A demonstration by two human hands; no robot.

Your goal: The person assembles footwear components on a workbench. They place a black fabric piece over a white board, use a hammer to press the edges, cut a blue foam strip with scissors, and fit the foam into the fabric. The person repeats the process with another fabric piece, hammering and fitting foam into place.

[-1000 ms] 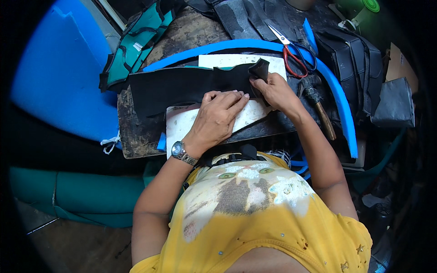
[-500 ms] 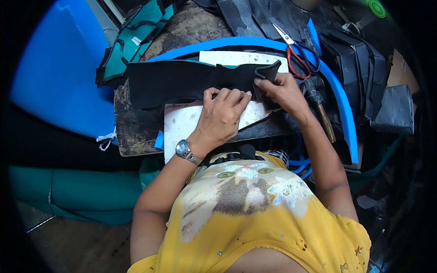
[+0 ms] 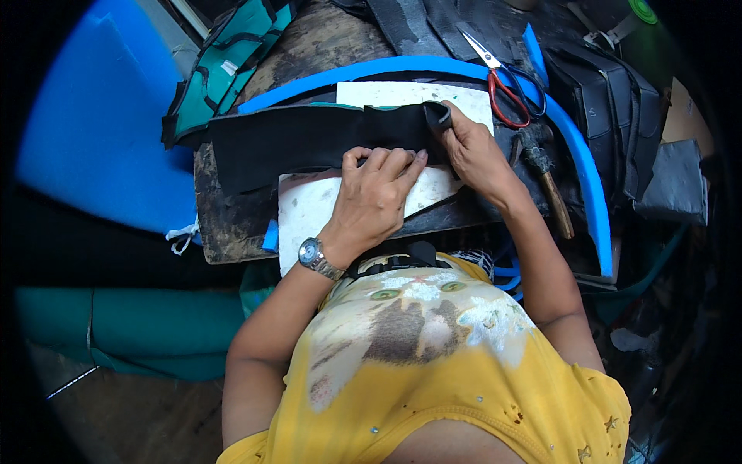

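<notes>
Worn workbench (image 3: pixel 232 224), two hands, one black strip (image 3: pixel 309 139)

Single head view, looking steeply down, close over workbench (image 3: pixel 232 224)

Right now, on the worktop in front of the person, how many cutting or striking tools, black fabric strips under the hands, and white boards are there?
Scissors with red handles: 1
Hammer with wooden handle: 1
Black fabric strip, under left hand and right hand: 1
White board: 1
Total: 4
</notes>
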